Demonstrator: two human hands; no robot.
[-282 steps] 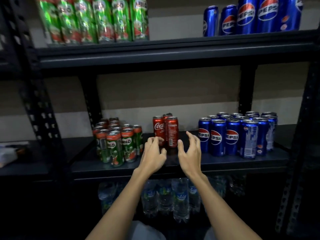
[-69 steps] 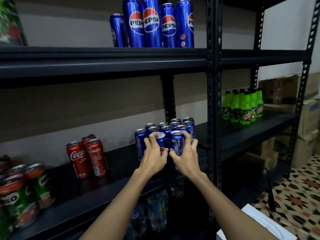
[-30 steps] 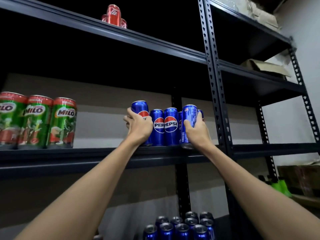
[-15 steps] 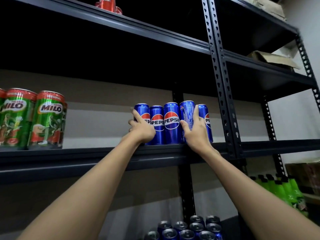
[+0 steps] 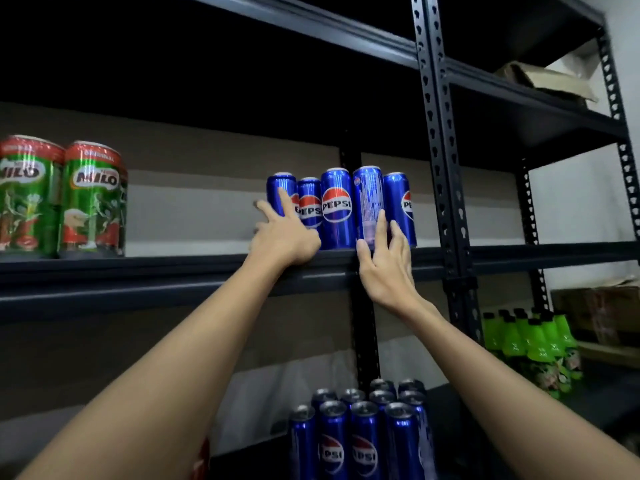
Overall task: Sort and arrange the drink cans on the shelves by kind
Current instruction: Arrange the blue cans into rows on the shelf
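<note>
We look up at a black metal shelf (image 5: 173,268) from below, with both bare arms reaching toward it. Five tall blue Pepsi cans (image 5: 336,209) stand upright in a tight row near the shelf's front edge, just left of a perforated upright post (image 5: 437,150). The fourth can from the left (image 5: 369,202) is turned so that its printed back faces us, while its neighbours show the round logo.

Our left hand (image 5: 284,237) lies against the leftmost can (image 5: 280,192), fingers spread and fairly straight; the index finger rests up the can's front, and the others reach past its left side. It does not wrap round the can. Our right hand (image 5: 384,261) is open too, fingers straight and pointing up, the fingertips (image 5: 381,220) touching the lower part of the turned can and the can at the right end (image 5: 401,206).

At the far left of the same shelf, well apart from the blue row, stand two green and red Milo cans (image 5: 91,199). On the shelf below, a cluster of more Pepsi cans (image 5: 363,431) stands upright, tops toward us. To the right, beyond the post, green bottles (image 5: 526,341) sit grouped on a lower shelf, and a cardboard box (image 5: 543,81) rests on a higher one.
</note>
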